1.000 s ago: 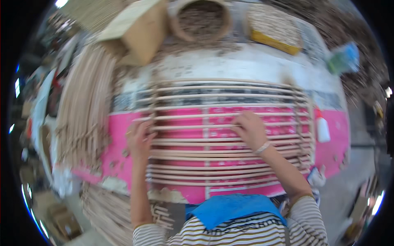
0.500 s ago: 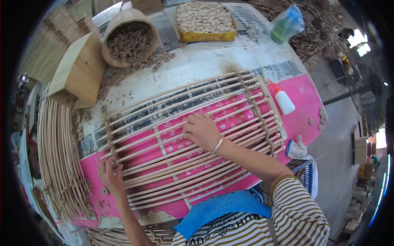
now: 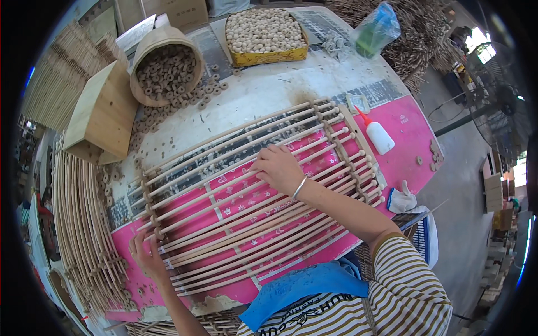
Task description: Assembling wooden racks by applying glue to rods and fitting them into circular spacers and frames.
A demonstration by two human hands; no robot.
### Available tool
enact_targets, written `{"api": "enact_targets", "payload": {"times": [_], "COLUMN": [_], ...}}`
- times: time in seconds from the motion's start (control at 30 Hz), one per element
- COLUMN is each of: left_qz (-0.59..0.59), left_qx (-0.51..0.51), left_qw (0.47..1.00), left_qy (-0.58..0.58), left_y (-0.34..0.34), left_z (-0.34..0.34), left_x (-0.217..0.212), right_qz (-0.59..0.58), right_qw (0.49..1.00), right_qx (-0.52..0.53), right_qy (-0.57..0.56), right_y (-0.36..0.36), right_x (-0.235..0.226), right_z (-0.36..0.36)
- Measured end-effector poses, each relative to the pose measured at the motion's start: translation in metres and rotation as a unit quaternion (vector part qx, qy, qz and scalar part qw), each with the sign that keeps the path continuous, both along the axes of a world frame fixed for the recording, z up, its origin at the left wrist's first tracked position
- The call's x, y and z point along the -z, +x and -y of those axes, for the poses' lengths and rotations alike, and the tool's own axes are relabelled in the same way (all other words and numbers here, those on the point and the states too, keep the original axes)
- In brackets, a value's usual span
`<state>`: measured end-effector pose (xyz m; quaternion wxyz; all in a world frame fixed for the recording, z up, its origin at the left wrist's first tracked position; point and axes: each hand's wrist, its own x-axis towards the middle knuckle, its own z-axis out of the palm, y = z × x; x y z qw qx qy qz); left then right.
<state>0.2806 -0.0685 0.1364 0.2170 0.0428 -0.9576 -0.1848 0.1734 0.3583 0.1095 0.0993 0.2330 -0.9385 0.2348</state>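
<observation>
Both hands (image 3: 278, 168) flat on rod panel (image 3: 246, 196)

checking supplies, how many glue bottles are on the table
1. The white glue bottle with a red nozzle lies on the pink mat, beyond the rod frame's right end. Others may be hidden among the clutter.

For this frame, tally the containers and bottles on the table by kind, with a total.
Round basket of wooden rings: 1
Yellow tray of beads: 1
Wooden box: 1
White glue bottle: 1
Plastic bag holding a green bottle: 1
Total: 5
</observation>
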Motion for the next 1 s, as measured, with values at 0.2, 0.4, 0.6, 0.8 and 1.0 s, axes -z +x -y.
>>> {"api": "enact_targets", "payload": {"times": [0.2,0.4,0.6,0.8,1.0], "left_qz": [-0.001,0.002,-0.008,-0.009,0.008], "left_qx": [0.011,-0.001,-0.010,-0.017,-0.043], "left_qw": [1.000,1.000,1.000,0.999,0.998], "left_qy": [0.011,0.010,0.014,0.028,0.037], "left_y": [0.000,-0.007,0.012,-0.004,0.002], "left_z": [0.003,0.005,0.022,0.020,0.025], "left_x": [0.005,0.010,-0.006,0.010,0.006], "right_qz": [-0.014,0.009,-0.004,-0.025,-0.002], "right_qw": [0.999,0.998,0.999,0.997,0.997], "right_qx": [-0.007,-0.006,-0.017,-0.030,-0.037], "right_qy": [-0.044,-0.070,-0.050,-0.073,-0.074], "right_y": [-0.009,-0.014,-0.014,-0.013,-0.010], "right_x": [0.015,0.016,0.009,0.000,-0.004], "right_z": [-0.004,-0.014,0.008,-0.018,-0.009]}}
